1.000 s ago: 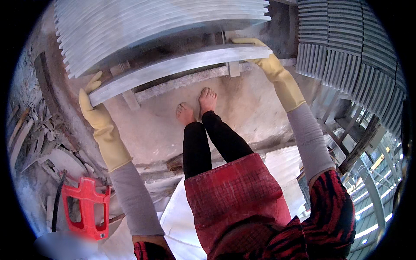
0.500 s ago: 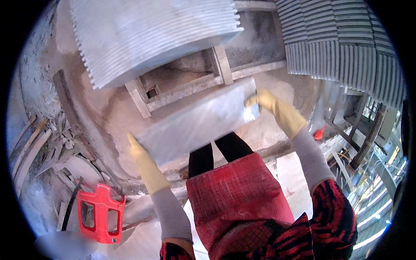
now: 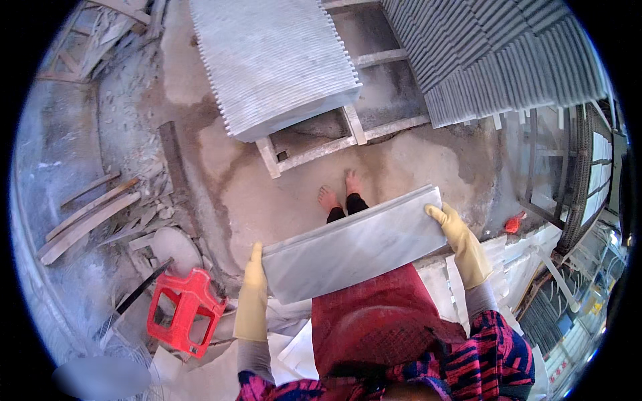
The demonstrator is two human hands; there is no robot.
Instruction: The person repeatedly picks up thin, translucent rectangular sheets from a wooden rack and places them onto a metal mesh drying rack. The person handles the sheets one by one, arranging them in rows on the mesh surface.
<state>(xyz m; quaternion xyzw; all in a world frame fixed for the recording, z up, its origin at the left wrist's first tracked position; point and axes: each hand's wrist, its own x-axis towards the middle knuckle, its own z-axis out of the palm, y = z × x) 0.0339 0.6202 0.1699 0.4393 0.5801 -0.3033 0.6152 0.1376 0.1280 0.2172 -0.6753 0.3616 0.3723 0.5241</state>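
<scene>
1. Dusty concrete floor (image 3: 267,200) lies below, with stacks of ribbed grey slabs (image 3: 281,60) on a frame ahead of the hands and a red stool (image 3: 184,311) just left of the left hand.
2. A flat grey slab (image 3: 354,244) spans between the hands at waist height, its long axis running left to right and rising slightly toward the right.
3. Left hand (image 3: 253,294), gloved yellow, grips the slab's left end from below.
4. Right hand (image 3: 458,237), also gloved, clasps the right end; each hand holds one end, neither nearer the middle.

Both gloved hands, left hand (image 3: 253,294) and right hand (image 3: 460,240), hold a grey slab (image 3: 354,244) by its ends above bare feet (image 3: 340,194).
</scene>
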